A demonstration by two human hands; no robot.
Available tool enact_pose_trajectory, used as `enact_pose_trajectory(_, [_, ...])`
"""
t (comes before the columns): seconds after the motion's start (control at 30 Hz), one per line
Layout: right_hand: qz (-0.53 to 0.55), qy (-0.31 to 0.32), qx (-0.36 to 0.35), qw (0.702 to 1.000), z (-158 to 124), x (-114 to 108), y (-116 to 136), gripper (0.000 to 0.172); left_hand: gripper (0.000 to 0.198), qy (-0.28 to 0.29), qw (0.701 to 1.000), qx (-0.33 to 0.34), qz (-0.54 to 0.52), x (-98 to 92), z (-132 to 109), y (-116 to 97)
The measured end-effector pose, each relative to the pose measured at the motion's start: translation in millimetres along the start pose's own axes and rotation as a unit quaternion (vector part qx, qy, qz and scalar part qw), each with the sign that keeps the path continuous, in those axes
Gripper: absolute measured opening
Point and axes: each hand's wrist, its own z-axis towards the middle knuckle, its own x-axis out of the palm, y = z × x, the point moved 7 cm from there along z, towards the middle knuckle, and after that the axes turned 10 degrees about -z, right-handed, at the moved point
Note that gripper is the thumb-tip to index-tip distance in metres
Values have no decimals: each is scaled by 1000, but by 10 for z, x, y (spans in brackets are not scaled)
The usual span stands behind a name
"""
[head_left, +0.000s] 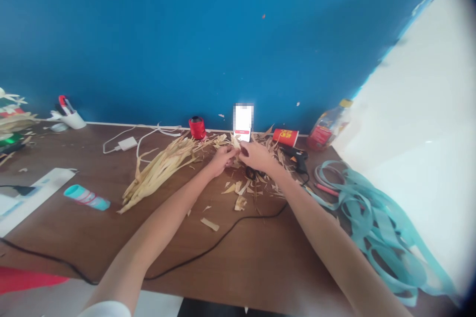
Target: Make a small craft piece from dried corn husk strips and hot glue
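My left hand [223, 160] and my right hand [256, 155] meet at the middle of the brown wooden table [238, 267], their fingers pinching a small piece of dried corn husk [235, 142] between them. To the left of my hands lies a long bundle of pale husk strips [159, 173]. Loose husk scraps [240, 203] are scattered below my hands. A black glue gun [295, 157] rests just right of my right hand, and a phone [243, 123] stands upright behind the husk piece.
A red spool [197, 128], a red paper cup [285, 137] on its side and a plastic bottle [329, 126] stand along the blue wall [238, 34]. Teal strips [372, 223] lie at right, a teal tube [86, 197] at left, and a black cable [208, 252] crosses the table.
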Motion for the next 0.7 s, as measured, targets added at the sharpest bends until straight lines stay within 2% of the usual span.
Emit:
enact_pose_trajectory(0.27, [-60, 10, -15, 998, -18, -19, 93, 38, 41, 23, 1000, -5, -4, -20, 43, 28])
enact_pose_trajectory(0.4, [-74, 3, -28, 997, -27, -24, 108, 38, 41, 36, 999, -9, -4, -7, 45, 36])
enact_pose_trajectory(0.6, [-56, 38, 26, 997, -16, -17, -236, 22, 40, 33, 999, -9, 20, 42, 8, 37])
enact_pose_trajectory(0.7, [-33, 36, 46, 998, -4, -58, -371, 23, 39, 14, 999, -5, 31, 30, 4, 33])
